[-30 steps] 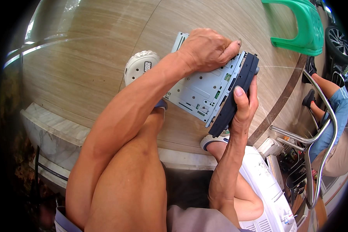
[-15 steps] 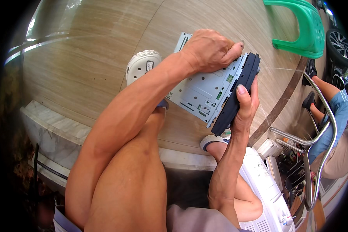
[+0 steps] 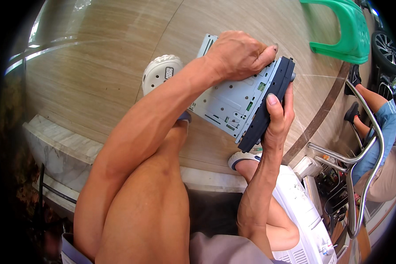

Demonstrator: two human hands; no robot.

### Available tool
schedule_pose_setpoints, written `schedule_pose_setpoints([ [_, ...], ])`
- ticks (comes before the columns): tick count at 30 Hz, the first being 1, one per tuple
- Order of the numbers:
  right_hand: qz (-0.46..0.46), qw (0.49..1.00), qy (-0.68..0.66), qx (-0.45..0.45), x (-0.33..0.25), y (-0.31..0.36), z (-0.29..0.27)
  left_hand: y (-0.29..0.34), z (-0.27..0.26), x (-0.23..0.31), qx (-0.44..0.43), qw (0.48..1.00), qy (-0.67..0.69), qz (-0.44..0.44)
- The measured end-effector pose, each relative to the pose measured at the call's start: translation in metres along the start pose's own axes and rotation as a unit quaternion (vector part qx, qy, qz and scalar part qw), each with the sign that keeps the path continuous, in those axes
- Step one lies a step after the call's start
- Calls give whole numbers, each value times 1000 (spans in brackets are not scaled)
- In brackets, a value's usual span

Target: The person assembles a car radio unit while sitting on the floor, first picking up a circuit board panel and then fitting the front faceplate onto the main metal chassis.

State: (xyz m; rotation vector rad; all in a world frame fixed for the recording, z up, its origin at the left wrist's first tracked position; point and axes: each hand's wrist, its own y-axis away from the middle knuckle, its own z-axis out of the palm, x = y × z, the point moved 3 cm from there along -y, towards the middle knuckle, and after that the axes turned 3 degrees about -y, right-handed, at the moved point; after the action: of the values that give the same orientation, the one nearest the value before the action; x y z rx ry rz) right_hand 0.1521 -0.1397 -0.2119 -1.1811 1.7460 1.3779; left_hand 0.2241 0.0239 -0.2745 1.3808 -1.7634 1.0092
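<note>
A car stereo (image 3: 224, 99) with a flat silver metal case is held tilted above the floor between my feet. Its black front panel (image 3: 267, 115) points to the right, with a round knob at its outer edge. My left hand (image 3: 240, 55) is closed over the far side of the case, its thumb stretched towards the front panel; the fingertips are hidden. My right hand (image 3: 279, 114) grips the black panel from the near right, thumb on top and fingers behind it. Slots and bits of green circuit board show through the metal.
White clogs (image 3: 163, 72) are on my feet on the glossy tiled floor (image 3: 92, 83). A green plastic stool (image 3: 356, 35) stands far right. Nearer are a bent metal chair frame (image 3: 376, 132), a seated person's legs (image 3: 374, 149) and a white plastic object (image 3: 299, 211). A marble ledge (image 3: 66, 143) lies left.
The stereo and both hands have shifted very slightly upward in the picture. My grip on it looks the same.
</note>
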Motion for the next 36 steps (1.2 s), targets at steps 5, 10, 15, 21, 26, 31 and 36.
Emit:
schedule_pose_setpoints([
  [5,-7,1000,2,-2,3,-1,2,0,0,0,-1,1000,-2,0],
  [10,-13,1000,7,1,3,-1,1,1,0,0,3,1000,-1,-2],
  [15,-12,1000,-12,-2,6,0,2,1,0,1,-3,1000,0,-6],
  [21,-12,1000,-24,2,4,3,6,0,0,2,0,1000,-6,5],
  [26,-42,999,4,12,9,2,7,1,0,0,-27,999,-32,-23],
  [31,-53,998,24,4,3,5,14,2,1,0,5,1000,-11,1],
  [36,-40,996,-80,0,-7,14,26,3,1,-1,10,1000,-3,-2],
])
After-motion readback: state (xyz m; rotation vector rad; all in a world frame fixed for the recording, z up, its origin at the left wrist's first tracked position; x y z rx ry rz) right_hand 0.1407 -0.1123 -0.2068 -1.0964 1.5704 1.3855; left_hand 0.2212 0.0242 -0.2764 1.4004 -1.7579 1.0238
